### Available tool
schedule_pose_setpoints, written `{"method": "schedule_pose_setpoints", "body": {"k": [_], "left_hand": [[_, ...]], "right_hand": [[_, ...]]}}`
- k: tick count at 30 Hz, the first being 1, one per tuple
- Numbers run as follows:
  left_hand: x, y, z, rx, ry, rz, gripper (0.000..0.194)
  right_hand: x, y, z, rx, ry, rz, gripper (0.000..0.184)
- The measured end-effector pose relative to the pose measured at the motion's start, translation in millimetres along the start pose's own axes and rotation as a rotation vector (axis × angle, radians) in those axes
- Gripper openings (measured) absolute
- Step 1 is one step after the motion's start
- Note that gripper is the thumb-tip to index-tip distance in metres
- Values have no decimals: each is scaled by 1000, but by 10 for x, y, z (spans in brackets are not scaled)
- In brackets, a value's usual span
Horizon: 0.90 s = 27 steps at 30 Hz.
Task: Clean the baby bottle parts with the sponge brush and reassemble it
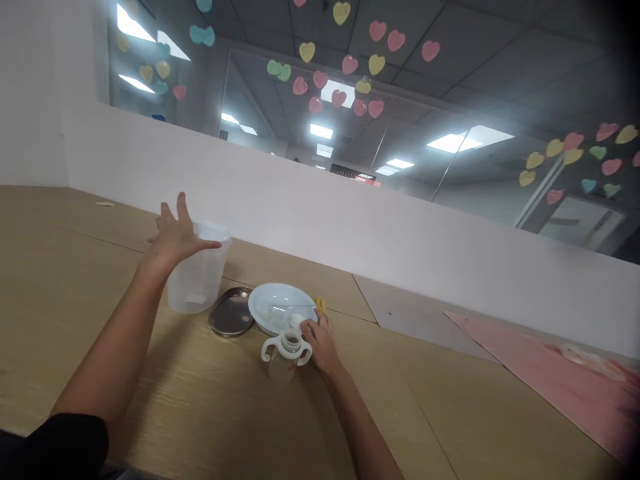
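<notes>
Holding the left hand (176, 237) wide open against a clear plastic tub (200, 280), seemingly to steady it, while the right hand (320, 343) curls, its grip unclear, beside a clear baby bottle with white handles (286, 353) on the pale wooden worktop (75, 320).

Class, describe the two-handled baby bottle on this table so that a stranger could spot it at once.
On the long wooden table below the white wall, find the small group of things by the person's right hand. The clear baby bottle sits just in front of the white plate, and it alone has two white loop handles at its neck.
</notes>
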<state>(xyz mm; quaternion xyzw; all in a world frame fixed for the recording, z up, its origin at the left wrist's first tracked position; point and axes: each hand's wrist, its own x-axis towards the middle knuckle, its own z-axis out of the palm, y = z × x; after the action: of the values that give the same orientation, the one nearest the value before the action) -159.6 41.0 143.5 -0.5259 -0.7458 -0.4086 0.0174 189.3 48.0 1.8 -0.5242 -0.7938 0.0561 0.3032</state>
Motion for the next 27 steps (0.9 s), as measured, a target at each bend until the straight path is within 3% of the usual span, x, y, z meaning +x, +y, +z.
{"method": "schedule_pose_setpoints", "body": {"k": [2, 8, 12, 19, 27], "left_hand": [[58, -82, 43, -63, -14, -1, 134], [158, -127, 197, -72, 58, 106, 132], [99, 47, 254, -44, 93, 237, 124], [-170, 455, 374, 22, 69, 586, 101], [-256, 525, 637, 117, 68, 836, 90]], "right_hand": [[-6, 3, 0, -26, 0, -17, 47], [-12, 40, 36, -42, 38, -22, 46], [-11, 47, 40, -46, 41, -30, 45], [-17, 35, 24, -62, 42, -38, 44], [-16, 26, 20, -67, 36, -37, 44]]}}
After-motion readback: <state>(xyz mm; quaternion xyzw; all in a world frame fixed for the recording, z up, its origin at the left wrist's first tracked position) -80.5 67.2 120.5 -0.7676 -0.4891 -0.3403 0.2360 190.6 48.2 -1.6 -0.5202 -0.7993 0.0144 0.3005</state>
